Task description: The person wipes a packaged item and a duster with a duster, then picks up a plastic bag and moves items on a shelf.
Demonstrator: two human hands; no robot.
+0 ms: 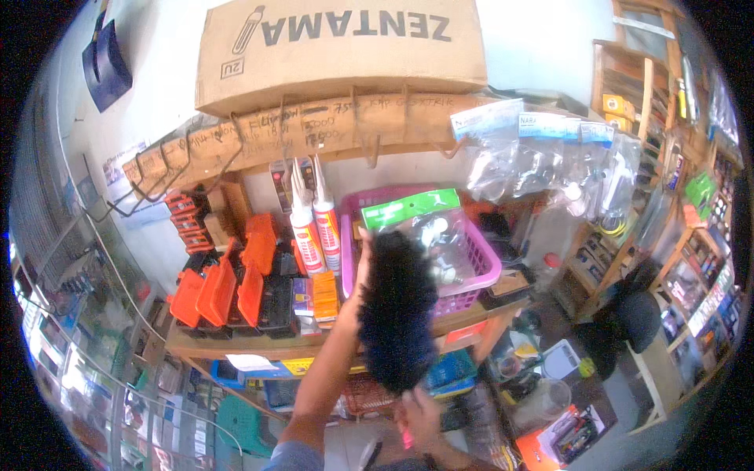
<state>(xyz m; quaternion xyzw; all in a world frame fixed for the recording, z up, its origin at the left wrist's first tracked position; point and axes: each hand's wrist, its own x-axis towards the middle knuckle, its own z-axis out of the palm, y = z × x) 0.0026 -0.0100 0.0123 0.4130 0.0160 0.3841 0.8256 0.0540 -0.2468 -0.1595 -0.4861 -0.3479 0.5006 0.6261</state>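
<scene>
A fluffy black duster point(397, 312) fills the middle of the view. My right hand point(421, 415) grips its pink handle point(406, 437) below the fluffy head. My left hand point(360, 271) reaches up behind the duster, with the thumb at the left edge of a clear plastic packet point(450, 250) with a green header. It seems to hold that packet, though the duster hides most of the fingers. White parts show inside the packet. Behind it, a pink plastic basket point(486, 268) stands on a wooden table point(200, 348).
Black boxes with orange lids point(218, 288) and two sealant tubes point(318, 235) stand left of the basket. Above, metal hooks point(372, 152) jut from a wooden board point(330, 126), and clear packets point(548, 159) hang at right. A large cardboard box point(347, 53) rests above the board.
</scene>
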